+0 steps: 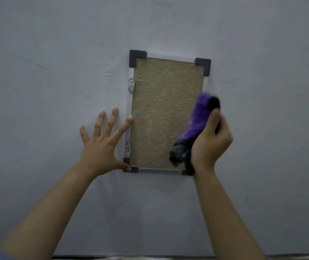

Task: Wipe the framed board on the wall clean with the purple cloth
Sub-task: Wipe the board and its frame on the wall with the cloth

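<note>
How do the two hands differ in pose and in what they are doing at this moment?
The left hand is open, fingers spread, empty; the right hand is closed around the purple cloth. Left braces the framed board at its left edge; right works its right side. Both are raised to the wall.
</note>
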The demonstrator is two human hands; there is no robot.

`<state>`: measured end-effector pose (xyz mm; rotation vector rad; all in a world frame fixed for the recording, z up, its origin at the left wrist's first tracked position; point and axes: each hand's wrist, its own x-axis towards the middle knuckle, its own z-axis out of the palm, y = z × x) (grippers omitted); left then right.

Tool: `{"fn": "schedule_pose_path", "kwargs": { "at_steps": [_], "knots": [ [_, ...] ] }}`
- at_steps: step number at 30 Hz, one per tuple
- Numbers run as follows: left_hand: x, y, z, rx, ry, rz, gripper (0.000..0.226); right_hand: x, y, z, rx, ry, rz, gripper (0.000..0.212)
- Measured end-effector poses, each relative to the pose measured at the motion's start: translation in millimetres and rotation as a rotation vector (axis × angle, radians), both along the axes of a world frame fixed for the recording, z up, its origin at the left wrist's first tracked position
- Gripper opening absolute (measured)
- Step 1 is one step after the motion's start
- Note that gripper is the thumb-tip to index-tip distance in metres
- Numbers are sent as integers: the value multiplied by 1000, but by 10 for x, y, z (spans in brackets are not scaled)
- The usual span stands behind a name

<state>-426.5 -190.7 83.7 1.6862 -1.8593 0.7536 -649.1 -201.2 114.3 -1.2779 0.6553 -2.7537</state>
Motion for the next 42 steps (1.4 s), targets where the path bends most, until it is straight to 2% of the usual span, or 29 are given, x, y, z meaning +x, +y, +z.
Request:
{"fn": "schedule_pose_path", "kwargs": {
  "at_steps": [5, 10, 12, 22, 27, 29, 31, 35, 39, 42],
  "knots": [
    [-22, 2, 1, 10, 44, -17, 139, -412, -100, 781, -248, 264, -287, 34],
    [-21, -3, -2, 20, 75, -43, 137, -623, -470, 985, -233, 732, -468, 29],
    [-20, -6, -5, 20, 85, -55, 137, -636, -578, 841, -214, 832, -478, 31],
    [-33, -3, -15, 27, 105, -65, 137, -599, -629, -584, -178, 899, -345, 26],
    [-29, 6, -14, 25, 103, -63, 137, -691, -550, -1005, -147, 1011, -345, 31],
    [-27, 8, -14, 25, 100, -63, 137, -699, -444, -1026, -54, 919, -301, 38],
    [-21, 9, -14, 23, 95, -58, 137, -680, -312, -873, 37, 693, -273, 44],
    [-8, 12, -10, 26, 96, -67, 137, -604, -180, -176, 82, 299, -241, 29],
    [-11, 5, -2, 35, 96, -54, 139, -480, -188, 603, -37, 165, -296, 31],
    [-9, 5, -2, 38, 104, -58, 140, -329, -254, 950, -108, 215, -397, 28]
  ]
}}
